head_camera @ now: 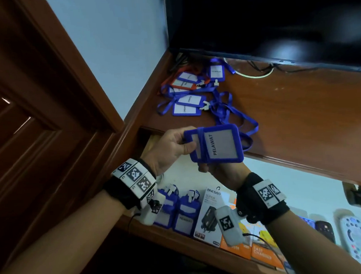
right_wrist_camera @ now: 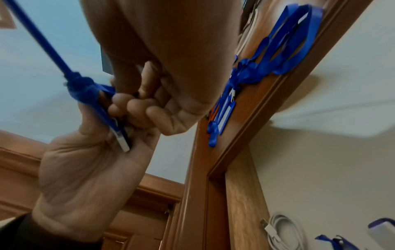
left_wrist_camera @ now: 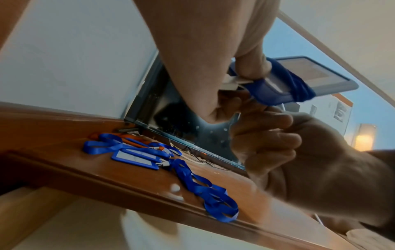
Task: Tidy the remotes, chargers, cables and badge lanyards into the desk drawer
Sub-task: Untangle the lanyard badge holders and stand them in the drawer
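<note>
— Where's the badge?

— Up over the open drawer (head_camera: 260, 174): both hands, the left hand (head_camera: 167, 149) and right hand (head_camera: 220, 170), grip the blue badge (head_camera: 215, 144), its strap wound round it.

— And the others?

— More badges (head_camera: 186, 104) lie on the tabletop (head_camera: 298, 111).

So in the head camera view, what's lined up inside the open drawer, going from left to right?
Wrapped blue badge holders → white ONESAM charger box → orange charger boxes → dark remote → white remote. Both hands hold another badge above them.
</note>
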A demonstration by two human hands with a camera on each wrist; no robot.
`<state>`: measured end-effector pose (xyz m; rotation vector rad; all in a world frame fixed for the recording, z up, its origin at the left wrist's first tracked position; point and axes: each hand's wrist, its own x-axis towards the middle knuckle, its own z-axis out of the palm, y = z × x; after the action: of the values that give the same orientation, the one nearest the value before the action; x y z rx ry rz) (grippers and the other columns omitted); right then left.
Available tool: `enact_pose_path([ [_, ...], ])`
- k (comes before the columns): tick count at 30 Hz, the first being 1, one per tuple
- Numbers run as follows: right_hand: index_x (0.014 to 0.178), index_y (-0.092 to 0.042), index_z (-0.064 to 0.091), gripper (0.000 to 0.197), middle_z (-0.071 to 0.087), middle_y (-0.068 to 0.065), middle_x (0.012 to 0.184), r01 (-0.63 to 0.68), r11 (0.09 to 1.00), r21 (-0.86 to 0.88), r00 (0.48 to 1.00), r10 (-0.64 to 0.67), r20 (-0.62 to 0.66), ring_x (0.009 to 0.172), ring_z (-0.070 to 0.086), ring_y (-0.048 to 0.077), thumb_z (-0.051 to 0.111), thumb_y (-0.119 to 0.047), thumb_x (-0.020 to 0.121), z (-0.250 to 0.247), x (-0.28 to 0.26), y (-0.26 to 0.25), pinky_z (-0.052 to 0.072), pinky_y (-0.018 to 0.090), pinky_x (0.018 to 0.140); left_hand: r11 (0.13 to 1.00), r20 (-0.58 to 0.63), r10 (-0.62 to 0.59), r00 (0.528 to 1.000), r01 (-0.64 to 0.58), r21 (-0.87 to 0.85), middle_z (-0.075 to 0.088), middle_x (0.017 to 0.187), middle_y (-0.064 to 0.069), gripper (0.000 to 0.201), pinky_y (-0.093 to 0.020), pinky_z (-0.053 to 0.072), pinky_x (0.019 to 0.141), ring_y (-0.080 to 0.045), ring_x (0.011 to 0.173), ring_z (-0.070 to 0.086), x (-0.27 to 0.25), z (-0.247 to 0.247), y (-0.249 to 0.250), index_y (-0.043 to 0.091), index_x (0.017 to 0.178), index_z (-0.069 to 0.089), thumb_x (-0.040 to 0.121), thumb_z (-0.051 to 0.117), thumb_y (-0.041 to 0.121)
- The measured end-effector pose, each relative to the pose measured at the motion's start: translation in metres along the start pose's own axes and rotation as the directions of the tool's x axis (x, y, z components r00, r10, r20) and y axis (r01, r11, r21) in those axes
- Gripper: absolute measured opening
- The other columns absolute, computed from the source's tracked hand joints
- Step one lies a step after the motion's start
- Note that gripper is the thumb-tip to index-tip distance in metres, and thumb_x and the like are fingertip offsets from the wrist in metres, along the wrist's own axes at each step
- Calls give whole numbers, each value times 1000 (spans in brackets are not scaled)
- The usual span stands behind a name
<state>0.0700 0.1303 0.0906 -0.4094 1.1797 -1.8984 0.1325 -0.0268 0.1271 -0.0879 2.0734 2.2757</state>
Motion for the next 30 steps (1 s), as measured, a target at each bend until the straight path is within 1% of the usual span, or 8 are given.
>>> enact_pose_path([
  [3,94,-5,59,27,57,7,68,-65,997,44,997,63,52,52,48,15,69,-22,75,4,14,7,41,27,52,1000,32,-20,999,20,7,68,91,-7,25,-43,53,79,-48,90,60,0,-16,0,-8,107,57,87,52,7],
  [6,83,-3,62,62,61,5,60,-186,981,-56,983,186,-1,48,55,15,91,-40,43,4,31,8,47,25,47,989,1,-77,997,77,128,64,81,-2,7,-32,48,79,-24,83,60,0,-35,-1,6,87,63,81,58,7],
  [9,65,-11,69,11,63,3,57,-243,919,-311,968,210,-136,49,55,16,66,-9,76,-2,58,7,45,24,53,925,2,-234,972,222,310,56,69,0,21,-27,44,72,-13,70,53,-2,-60,-12,13,68,57,82,63,-1],
  [12,74,-5,67,20,59,9,59,-306,864,-400,936,196,-293,48,49,22,52,2,84,-7,90,12,39,26,54,638,24,-523,852,373,673,59,73,-8,15,-30,41,67,-20,70,54,-5,-76,-36,8,71,59,85,66,9],
  [16,63,-14,64,24,58,3,59,-279,789,-547,909,34,-415,53,52,17,59,0,82,-15,139,17,44,26,51,150,39,-730,682,105,983,63,99,-12,12,-30,44,68,-24,83,57,-12,-65,-66,8,89,67,85,61,18],
  [19,79,-16,68,5,67,8,89,-226,531,-817,898,-211,-385,89,62,24,64,-16,76,-31,169,12,52,38,83,74,101,-737,668,-68,995,61,102,-14,26,-31,40,65,-27,86,58,-16,-53,-85,2,95,63,90,56,27],
  [22,122,-12,56,44,40,16,138,-316,154,-936,914,-217,-344,127,38,33,64,-24,81,-43,177,12,35,40,104,41,145,-736,661,-171,984,58,107,-16,22,-32,39,65,-30,90,58,-16,-42,-102,1,98,61,91,57,22],
  [30,149,-20,25,70,10,1,160,-307,-141,-941,940,-199,-277,145,8,29,47,-51,90,-57,143,58,18,51,112,43,178,-699,693,-208,977,58,106,-17,14,-35,42,67,-34,95,60,-13,-25,-117,5,95,62,86,64,15],
])
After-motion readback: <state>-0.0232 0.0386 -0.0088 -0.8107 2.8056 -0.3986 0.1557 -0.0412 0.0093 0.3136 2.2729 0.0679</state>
